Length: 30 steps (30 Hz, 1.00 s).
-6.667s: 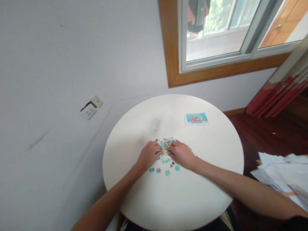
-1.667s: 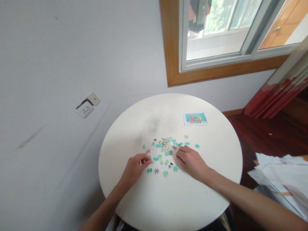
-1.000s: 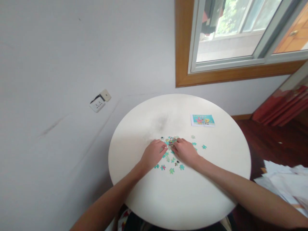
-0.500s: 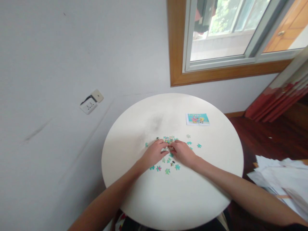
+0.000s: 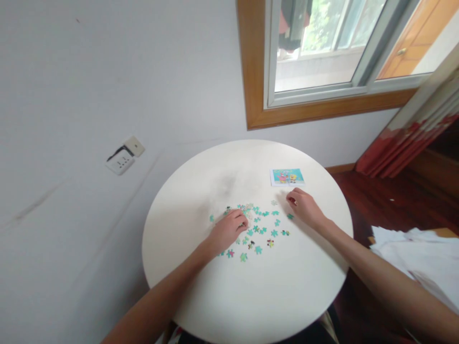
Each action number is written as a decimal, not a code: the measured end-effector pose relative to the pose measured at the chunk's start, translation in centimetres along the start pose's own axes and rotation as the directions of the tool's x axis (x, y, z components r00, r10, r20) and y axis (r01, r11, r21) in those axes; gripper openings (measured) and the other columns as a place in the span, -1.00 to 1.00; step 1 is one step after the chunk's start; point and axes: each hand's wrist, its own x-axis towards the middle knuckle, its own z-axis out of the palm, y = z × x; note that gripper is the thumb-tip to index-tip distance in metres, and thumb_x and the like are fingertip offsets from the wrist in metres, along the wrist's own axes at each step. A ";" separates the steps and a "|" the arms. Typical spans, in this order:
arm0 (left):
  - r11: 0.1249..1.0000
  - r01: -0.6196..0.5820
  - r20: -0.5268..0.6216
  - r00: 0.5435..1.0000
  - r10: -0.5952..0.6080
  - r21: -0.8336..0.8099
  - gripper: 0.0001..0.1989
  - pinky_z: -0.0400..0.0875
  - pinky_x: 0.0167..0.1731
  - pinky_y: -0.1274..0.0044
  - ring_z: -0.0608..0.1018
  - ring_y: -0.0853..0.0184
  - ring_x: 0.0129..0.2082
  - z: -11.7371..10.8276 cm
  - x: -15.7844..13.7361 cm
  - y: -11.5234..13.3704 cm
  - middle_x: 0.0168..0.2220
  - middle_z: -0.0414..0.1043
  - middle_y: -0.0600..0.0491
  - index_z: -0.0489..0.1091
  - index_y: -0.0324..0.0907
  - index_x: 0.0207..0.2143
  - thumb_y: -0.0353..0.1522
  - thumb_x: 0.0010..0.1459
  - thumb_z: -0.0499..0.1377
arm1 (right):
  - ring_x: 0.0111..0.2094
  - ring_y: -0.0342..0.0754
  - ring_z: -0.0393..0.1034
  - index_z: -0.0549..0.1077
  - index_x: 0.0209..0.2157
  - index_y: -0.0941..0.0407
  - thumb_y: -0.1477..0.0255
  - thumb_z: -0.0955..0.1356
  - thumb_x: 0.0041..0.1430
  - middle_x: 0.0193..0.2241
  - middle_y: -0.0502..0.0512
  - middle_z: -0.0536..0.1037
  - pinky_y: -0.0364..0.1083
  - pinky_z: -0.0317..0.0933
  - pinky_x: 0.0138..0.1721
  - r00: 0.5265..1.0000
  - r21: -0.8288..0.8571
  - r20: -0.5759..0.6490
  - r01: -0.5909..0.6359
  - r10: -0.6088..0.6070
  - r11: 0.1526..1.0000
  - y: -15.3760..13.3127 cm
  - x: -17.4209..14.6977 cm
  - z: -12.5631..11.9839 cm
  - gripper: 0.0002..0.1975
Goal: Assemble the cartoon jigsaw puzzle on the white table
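Note:
Small jigsaw puzzle pieces (image 5: 274, 233), mostly teal and green, lie scattered on the round white table (image 5: 229, 296). My left hand (image 5: 227, 228) rests over the left side of the cluster, fingers curled and close together. What lies under or between its fingertips is mostly hidden. Raised off to the right of the pieces is my right hand (image 5: 306, 208), its thumb and fingers pinched around a small, dark reddish puzzle piece (image 5: 293, 200). Just beyond that hand lies a picture card (image 5: 288, 177) with a pink and a yellow cartoon figure.
A white wall with a socket (image 5: 120, 161) stands to the left. Behind the table is a wood-framed window (image 5: 254, 95). A red and white curtain (image 5: 387, 148) hangs at right, above a stack of papers (image 5: 412, 258) beside the table.
My right hand has moved away from the left, to the right and up past the pieces. More pieces are uncovered. My left hand stays over the cluster; the view has shifted slightly.

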 end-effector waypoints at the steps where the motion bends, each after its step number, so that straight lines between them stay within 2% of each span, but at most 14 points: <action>1: 1.000 -0.008 0.001 1.000 0.008 0.007 -0.88 0.33 -0.06 0.44 0.44 0.28 -0.13 0.0 0.0 0.1 -0.24 0.42 0.02 0.47 -0.17 -0.35 -0.42 0.26 0.16 | -0.33 -0.09 0.36 0.54 -0.32 0.20 0.58 0.24 0.21 -0.30 0.15 0.48 -0.15 0.18 -0.24 0.999 -0.005 0.031 0.010 -0.010 1.000 0.3 -0.3 -0.1 -0.78; 4: 1.000 -0.026 -0.010 1.000 0.026 0.015 -0.87 0.33 -0.06 0.46 0.45 0.29 -0.13 -0.4 0.0 0.0 -0.24 0.43 0.02 0.47 -0.17 -0.34 -0.41 0.27 0.15 | -0.27 -0.06 0.38 0.55 -0.35 0.18 0.53 0.28 0.22 -0.27 0.15 0.50 -0.14 0.18 -0.22 0.994 -0.013 0.103 0.040 -0.039 0.999 0.3 -1.0 -0.2 -0.80; 9: 0.999 0.040 -0.097 0.994 -0.040 0.004 -0.83 0.36 -0.17 0.54 0.49 0.36 -0.25 -2.4 -1.3 -1.0 -0.28 0.45 0.02 0.50 -0.16 -0.30 -0.38 0.30 0.12 | -0.19 -0.05 0.39 0.56 -0.26 0.16 0.45 0.29 0.28 -0.24 0.14 0.52 -0.13 0.19 -0.14 0.994 0.026 0.069 0.088 -0.089 0.996 -3.1 -1.1 -0.1 -0.81; 12: 0.993 0.077 -0.158 0.985 -0.063 0.088 -0.83 0.37 -0.19 0.55 0.49 0.36 -0.26 -3.8 -3.1 -2.2 -0.28 0.46 0.03 0.52 -0.14 -0.27 -0.36 0.30 0.11 | -0.16 -0.07 0.39 0.55 -0.19 0.14 0.44 0.30 0.28 -0.20 0.14 0.53 -0.14 0.20 -0.13 0.970 0.093 0.143 0.184 -0.197 0.978 -6.5 -0.5 1.0 -0.82; 14: 0.978 0.093 -0.186 0.981 -0.057 0.186 -0.83 0.37 -0.21 0.53 0.49 0.35 -0.27 -4.5 -4.8 -3.0 -0.28 0.46 0.02 0.52 -0.12 -0.26 -0.35 0.29 0.12 | -0.13 -0.06 0.39 0.55 -0.22 0.13 0.44 0.30 0.28 -0.20 0.15 0.52 -0.14 0.20 -0.11 0.938 0.088 0.216 0.258 -0.272 0.962 -8.6 0.0 2.0 -0.83; 17: 0.941 0.134 -0.192 0.978 -0.076 0.310 -0.81 0.38 -0.22 0.50 0.48 0.32 -0.27 -5.0 -7.7 -4.3 -0.29 0.47 0.01 0.54 -0.11 -0.22 -0.35 0.29 0.11 | -0.11 -0.03 0.37 0.54 -0.28 0.12 0.40 0.30 0.29 -0.22 0.15 0.51 -0.13 0.21 -0.12 0.909 0.037 0.265 0.324 -0.322 0.945 -10.6 0.4 3.4 -0.82; 20: 0.907 0.195 -0.209 0.970 -0.122 0.374 -0.79 0.39 -0.20 0.47 0.48 0.30 -0.27 -5.1 -10.5 -5.1 -0.29 0.47 -0.01 0.55 -0.12 -0.22 -0.34 0.30 0.09 | -0.10 0.00 0.36 0.52 -0.29 0.12 0.37 0.31 0.28 -0.21 0.15 0.50 -0.11 0.21 -0.12 0.897 -0.005 0.289 0.351 -0.334 0.937 -11.4 0.6 4.5 -0.83; 24: 0.924 0.196 -0.188 0.972 -0.140 0.327 -0.75 0.42 -0.18 0.47 0.49 0.31 -0.24 -4.6 -12.8 -5.4 -0.25 0.49 0.00 0.54 -0.08 -0.14 -0.30 0.33 0.06 | -0.11 -0.02 0.35 0.51 -0.30 0.11 0.44 0.31 0.26 -0.21 0.14 0.50 -0.13 0.19 -0.18 0.900 0.008 0.304 0.325 -0.312 0.946 -11.4 0.7 5.4 -0.87; 27: 0.948 0.178 -0.175 0.975 -0.135 0.264 -0.74 0.42 -0.15 0.46 0.49 0.30 -0.20 -4.5 -13.0 -5.1 -0.22 0.48 -0.01 0.52 -0.09 -0.12 -0.29 0.35 0.04 | -0.19 -0.06 0.36 0.48 -0.36 0.13 0.52 0.32 0.21 -0.27 0.10 0.50 -0.16 0.15 -0.24 0.902 0.078 0.299 0.301 -0.310 0.950 -11.4 0.8 5.5 -0.91; 30: 0.957 0.187 -0.204 0.969 -0.142 0.220 -0.75 0.40 -0.13 0.46 0.49 0.30 -0.19 -4.6 -12.0 -4.6 -0.22 0.47 -0.01 0.51 -0.12 -0.16 -0.30 0.35 0.04 | -0.27 -0.12 0.35 0.45 -0.40 0.14 0.62 0.30 0.19 -0.35 0.06 0.49 -0.18 0.13 -0.26 0.903 0.156 0.284 0.287 -0.322 0.945 -11.8 0.8 5.3 -0.86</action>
